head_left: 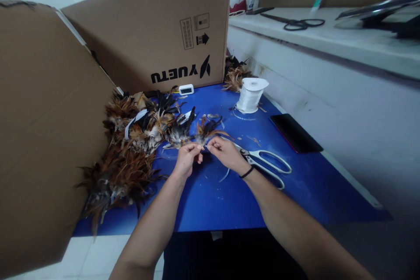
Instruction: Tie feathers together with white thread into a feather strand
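A small bunch of brown and black feathers [207, 129] points away from me over the middle of the table. My left hand [187, 158] pinches its base between thumb and fingers. Close beside it, my right hand [227, 153] is closed in a pinch at the same base; whatever lies between those fingertips is too small to make out. White-handled scissors [268, 160] lie partly under my right hand and wrist. Just left of my hands rests another small feather bunch [180, 133], beside a big heap of feathers [126, 164].
A white spool [251, 96] of ribbon or cord stands on the blue table [216, 205]. A dark tablet or phone [295, 133] lies to the right, a small white digital display [186, 90] at the back. Cardboard boxes [147, 30] wall the left and back. Black scissors [297, 23] lie on the ledge.
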Demonstrator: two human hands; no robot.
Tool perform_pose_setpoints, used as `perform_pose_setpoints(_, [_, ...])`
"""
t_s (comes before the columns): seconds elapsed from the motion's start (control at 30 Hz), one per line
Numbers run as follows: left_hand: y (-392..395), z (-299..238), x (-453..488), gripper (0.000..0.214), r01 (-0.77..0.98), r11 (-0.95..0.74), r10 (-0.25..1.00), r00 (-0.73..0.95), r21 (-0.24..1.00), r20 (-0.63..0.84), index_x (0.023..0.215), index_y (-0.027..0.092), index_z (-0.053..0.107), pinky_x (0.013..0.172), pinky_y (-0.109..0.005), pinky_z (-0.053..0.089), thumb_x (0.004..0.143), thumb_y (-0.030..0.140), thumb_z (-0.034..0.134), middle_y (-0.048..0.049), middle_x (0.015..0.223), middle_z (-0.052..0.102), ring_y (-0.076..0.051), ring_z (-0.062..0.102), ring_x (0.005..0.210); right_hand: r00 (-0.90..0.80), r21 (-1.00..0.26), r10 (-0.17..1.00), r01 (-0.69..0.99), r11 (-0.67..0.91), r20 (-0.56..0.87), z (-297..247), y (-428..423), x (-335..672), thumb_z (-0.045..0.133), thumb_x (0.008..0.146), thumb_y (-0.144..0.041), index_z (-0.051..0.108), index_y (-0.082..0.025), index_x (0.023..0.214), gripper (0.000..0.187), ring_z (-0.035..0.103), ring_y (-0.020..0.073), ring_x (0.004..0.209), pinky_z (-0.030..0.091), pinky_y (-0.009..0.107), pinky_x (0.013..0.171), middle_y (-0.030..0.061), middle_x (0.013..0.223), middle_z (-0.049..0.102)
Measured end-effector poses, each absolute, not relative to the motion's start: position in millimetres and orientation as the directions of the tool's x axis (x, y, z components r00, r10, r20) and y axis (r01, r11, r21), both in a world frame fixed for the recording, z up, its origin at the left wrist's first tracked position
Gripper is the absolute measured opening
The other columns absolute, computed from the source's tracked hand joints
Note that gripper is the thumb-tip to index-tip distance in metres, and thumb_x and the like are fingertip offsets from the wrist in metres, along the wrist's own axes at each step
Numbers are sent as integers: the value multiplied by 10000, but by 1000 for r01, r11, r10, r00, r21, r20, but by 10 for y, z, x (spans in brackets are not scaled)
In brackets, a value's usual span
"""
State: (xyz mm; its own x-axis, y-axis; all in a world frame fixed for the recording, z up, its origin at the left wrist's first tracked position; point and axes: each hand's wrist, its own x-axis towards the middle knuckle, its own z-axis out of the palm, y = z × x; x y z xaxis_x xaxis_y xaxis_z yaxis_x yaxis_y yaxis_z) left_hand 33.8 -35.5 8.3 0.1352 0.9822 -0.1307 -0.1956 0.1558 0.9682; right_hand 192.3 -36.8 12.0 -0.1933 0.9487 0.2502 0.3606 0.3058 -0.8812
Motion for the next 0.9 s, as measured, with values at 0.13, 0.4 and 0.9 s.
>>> perform_pose_setpoints(0.13, [-359,79,343,238,-172,148,982,143,974,-124,679,117,631,381,-195,300,670,349,683,17,400,514,-70,420,345,-191,-882,949,360,304,249,104,-363,1926,503,807,-306,564,-185,753,145,479,108,558,383,242,569,-25,627,557])
perform_pose_setpoints(0.4, [-361,90,360,255,-97,76,993,97,992,-67,646,129,618,371,-195,278,670,377,672,35,379,478,-67,385,333,-191,-863,954,412,292,231,134,-382,1934,507,812,-287,585,-187,763,136,444,96,500,337,223,504,-41,574,523])
perform_pose_setpoints(0.9, [-401,130,337,134,334,-449,893,170,829,416,610,198,631,701,-288,382,714,125,587,-62,709,580,-187,510,713,-532,-19,726,801,598,436,640,-606,1923,426,901,-155,620,-166,821,210,543,162,747,320,279,592,78,850,619])
